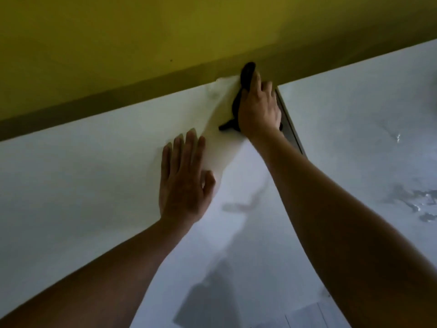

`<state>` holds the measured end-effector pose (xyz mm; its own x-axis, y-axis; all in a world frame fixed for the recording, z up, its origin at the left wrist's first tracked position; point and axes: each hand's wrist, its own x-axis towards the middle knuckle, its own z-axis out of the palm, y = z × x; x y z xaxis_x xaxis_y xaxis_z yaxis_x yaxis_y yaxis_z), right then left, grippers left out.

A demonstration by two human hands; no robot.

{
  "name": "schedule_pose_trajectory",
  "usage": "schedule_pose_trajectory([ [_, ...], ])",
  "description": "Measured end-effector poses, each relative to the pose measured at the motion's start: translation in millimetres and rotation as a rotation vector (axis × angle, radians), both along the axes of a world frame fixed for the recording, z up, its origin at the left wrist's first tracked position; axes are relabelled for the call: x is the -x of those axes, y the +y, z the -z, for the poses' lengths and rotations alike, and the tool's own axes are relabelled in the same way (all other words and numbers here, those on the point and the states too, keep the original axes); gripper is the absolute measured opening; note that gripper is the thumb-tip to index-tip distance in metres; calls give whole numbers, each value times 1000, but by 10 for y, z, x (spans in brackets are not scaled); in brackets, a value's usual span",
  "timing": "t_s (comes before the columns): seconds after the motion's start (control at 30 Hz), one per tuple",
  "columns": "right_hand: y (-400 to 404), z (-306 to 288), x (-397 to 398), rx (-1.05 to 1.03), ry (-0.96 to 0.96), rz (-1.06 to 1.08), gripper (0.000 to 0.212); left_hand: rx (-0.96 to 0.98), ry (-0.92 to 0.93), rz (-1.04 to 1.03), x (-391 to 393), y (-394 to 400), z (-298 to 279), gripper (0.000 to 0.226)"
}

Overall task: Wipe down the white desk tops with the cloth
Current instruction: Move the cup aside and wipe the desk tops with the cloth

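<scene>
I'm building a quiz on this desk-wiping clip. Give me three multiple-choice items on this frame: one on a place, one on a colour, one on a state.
1. Where is the cloth?
A. At the desk's far edge, by the wall
B. At the near edge
C. On the floor

2. What colour is the wall?
A. Blue
B. Yellow
C. Red

3. How does the left hand lie?
A. In a fist
B. Gripping the cloth
C. Flat on the desk, fingers straight

Answers: 1 A, the right hand presses the dark cloth beside the wall; 2 B, the wall shows yellow; 3 C, its palm lies flat, holding nothing.
</scene>
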<state>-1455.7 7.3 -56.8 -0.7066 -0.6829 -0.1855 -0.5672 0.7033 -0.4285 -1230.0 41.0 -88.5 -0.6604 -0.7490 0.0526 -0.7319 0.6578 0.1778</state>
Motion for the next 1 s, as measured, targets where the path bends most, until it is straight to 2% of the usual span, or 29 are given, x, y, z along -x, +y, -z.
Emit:
schedule_pose_trajectory([
  [0.07,-200,13,63,12,11,16,57,3,2,-6,0,-2,12,71],
  [0.17,39,27,-14,11,-12,12,58,23,-21,4,-13,-5,37,71],
  [0.27,700,-6,-229,-46,-66,23,80,39,-13,21,-14,9,43,72],
  [0.3,957,-16,-326,-48,-81,46,77,30,4,19,-8,11,37,72],
  [0.37,1446,-25,-527,-29,-52,96,55,17,5,10,8,19,29,73],
  [0.43,1691,-7,-642,-29,2,118,49,10,-12,1,10,22,21,74],
  [0.57,1257,10,-487,-53,7,98,53,25,-11,12,5,6,19,73],
  [0.67,844,-58,-343,-86,-12,26,85,37,7,12,4,-22,37,72],
  [0.7,796,-61,-318,-86,-16,22,85,39,8,13,9,-28,45,72],
  [0.77,867,-15,-325,-57,4,39,73,34,15,13,14,-28,52,73],
  [0.87,1391,61,-510,-55,21,59,69,31,12,10,7,0,30,74],
  [1.0,2577,83,-984,-52,19,122,57,35,-22,0,5,5,18,73],
])
